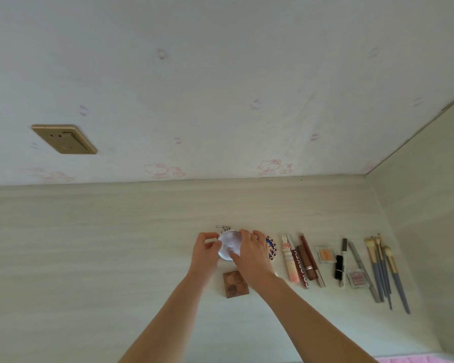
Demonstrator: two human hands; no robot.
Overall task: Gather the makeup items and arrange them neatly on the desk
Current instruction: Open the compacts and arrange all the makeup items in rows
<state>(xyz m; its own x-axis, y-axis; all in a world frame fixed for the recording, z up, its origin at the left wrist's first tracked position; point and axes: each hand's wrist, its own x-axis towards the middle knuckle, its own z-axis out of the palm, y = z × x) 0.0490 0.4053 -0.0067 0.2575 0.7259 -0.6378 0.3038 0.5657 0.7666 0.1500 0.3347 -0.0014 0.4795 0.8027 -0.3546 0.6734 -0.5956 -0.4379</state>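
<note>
My round compact mirror [229, 244] lies on the pale wooden desk [116, 258], and I take it as my marker for everything else. Its face shows only a pale reflection, and a small metal clasp [222, 227] sticks out at its far edge.

My left hand [205, 251] sits at the mirror's left rim, fingers curled so that thumb and fingertips pinch the edge. My right hand [252, 254] comes over the mirror's right side, fingers bent down onto its rim and face, gripping it from there. Both hands hold the same mirror between them.

Just behind my right hand, touching the mirror's right side as far as I can tell, is a round case with a blue and white pattern [271, 246], mostly hidden. Nearer to me than the mirror lies a small brown eyeshadow palette [235, 284], its pans showing.

Right of the mirror runs a row: a pink rabbit-topped tube [290, 260], red-brown lip pencils and tubes [308, 260], an orange blush pan [325, 254], a black lipstick [339, 267], a pink glitter pot [356, 277], a grey pencil [362, 268], then the grey-handled makeup brushes [383, 271] farthest off.
</note>
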